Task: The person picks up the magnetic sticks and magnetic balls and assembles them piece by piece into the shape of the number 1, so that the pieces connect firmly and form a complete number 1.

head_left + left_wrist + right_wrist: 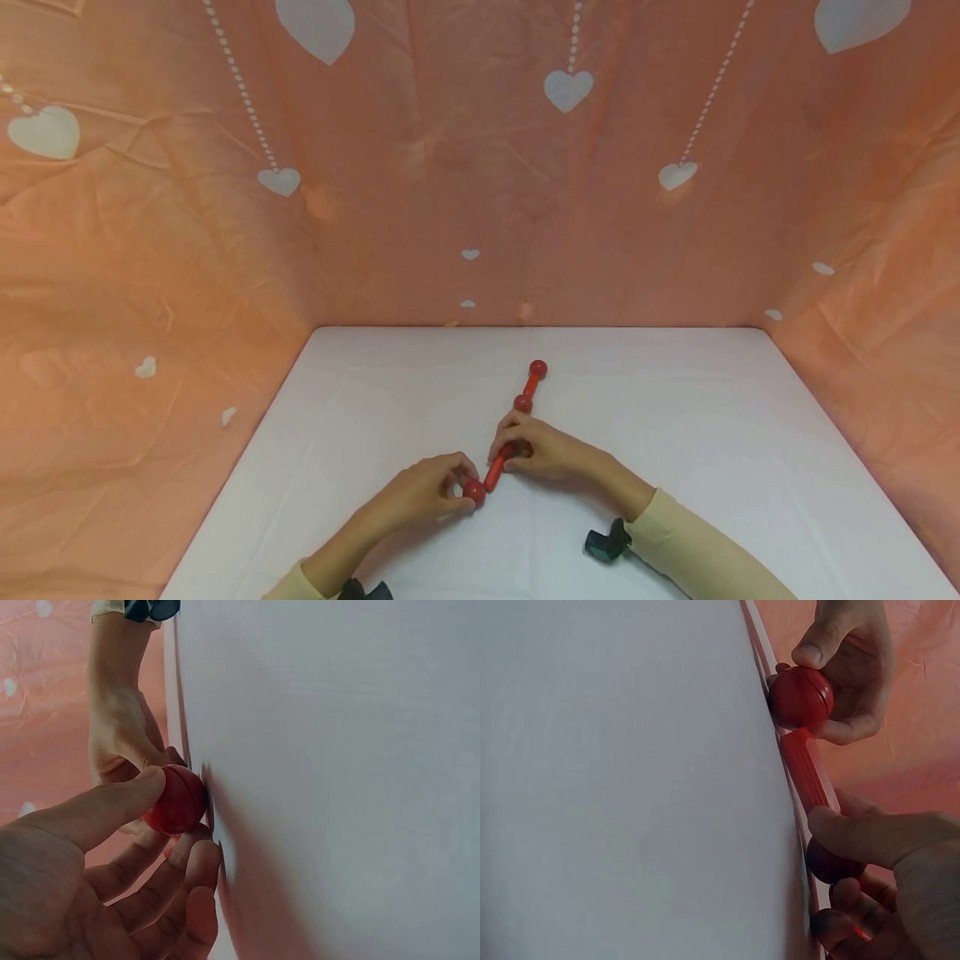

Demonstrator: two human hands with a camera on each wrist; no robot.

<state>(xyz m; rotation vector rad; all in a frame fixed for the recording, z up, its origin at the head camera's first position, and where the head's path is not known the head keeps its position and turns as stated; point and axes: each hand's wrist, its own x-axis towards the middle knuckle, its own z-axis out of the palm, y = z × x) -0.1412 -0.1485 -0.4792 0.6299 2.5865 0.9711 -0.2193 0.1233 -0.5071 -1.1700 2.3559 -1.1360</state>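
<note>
My left hand (422,493) pinches a glossy red ball (474,492) between thumb and fingers, low over the white table. A thin seam runs round this ball in the left wrist view. My right hand (553,450) grips a line of red balls and rods, its thumb lying against a ball (832,861). From that ball a ridged red rod (808,769) points at the left hand's ball, its end right beside it. Beyond the right hand, the line continues with a red ball (522,403), a short rod (531,387) and an end ball (538,369). Fingers partly hide the middle.
The white-covered table (675,400) reaches back to an orange cloth backdrop (487,167) with white hearts, which also rises at both sides. A dark device (607,540) sits at the right sleeve (697,542), and another (365,590) at the left wrist.
</note>
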